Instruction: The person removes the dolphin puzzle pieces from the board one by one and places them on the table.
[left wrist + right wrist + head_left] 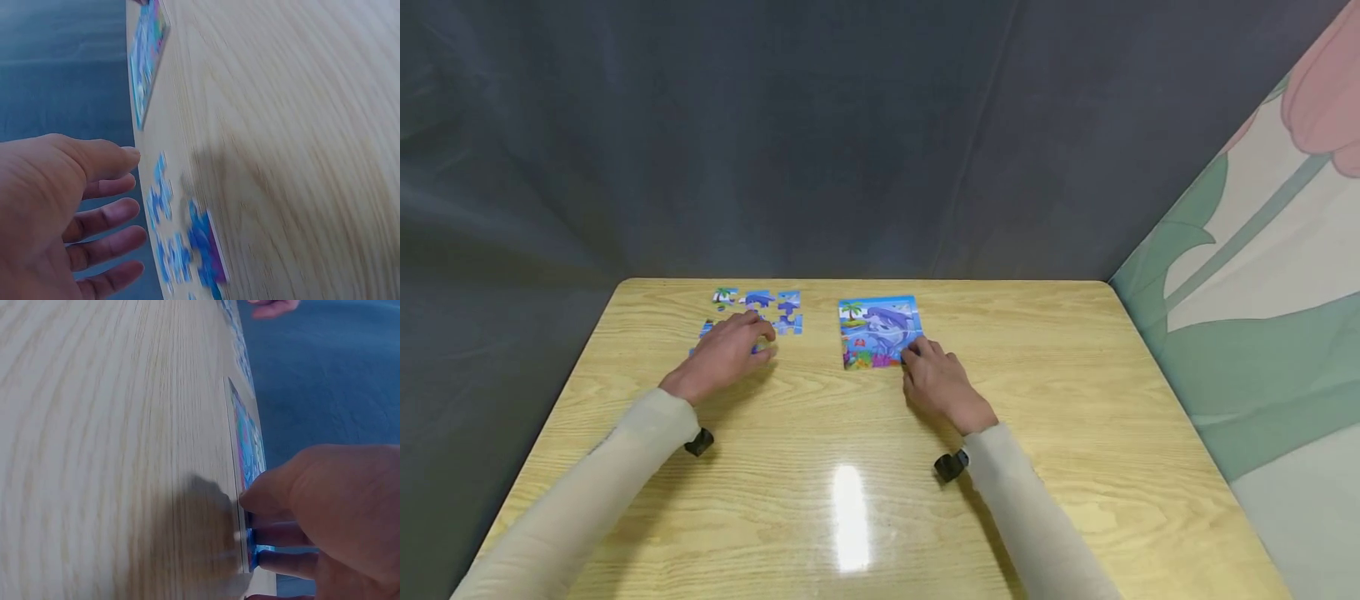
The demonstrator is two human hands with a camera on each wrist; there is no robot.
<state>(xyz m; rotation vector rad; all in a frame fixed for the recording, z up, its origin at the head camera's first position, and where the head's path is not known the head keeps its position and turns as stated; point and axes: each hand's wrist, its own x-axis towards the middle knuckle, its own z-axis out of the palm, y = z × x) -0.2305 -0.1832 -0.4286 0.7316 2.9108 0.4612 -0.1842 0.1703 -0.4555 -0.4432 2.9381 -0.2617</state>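
A square dolphin puzzle board (880,329) lies flat near the table's far edge. At its lower right corner, my right hand (943,383) grips the board, thumb at the near edge and fingers bent over the printed surface. That corner is partly covered by the fingers. To the left, several loose jigsaw pieces (788,323) show blue sea, dolphin parts and a palm tree. Above these pieces hovers my left hand (726,354), fingers spread and loosely bent, holding nothing. In the left wrist view a jigsaw piece (203,244) lies below its fingertips.
The wooden table (850,433) ends at a dark curtain (850,142) behind the board. A flower-patterned cloth (1262,333) hangs along the right side. Glare (850,517) shines on the near part of the tabletop.
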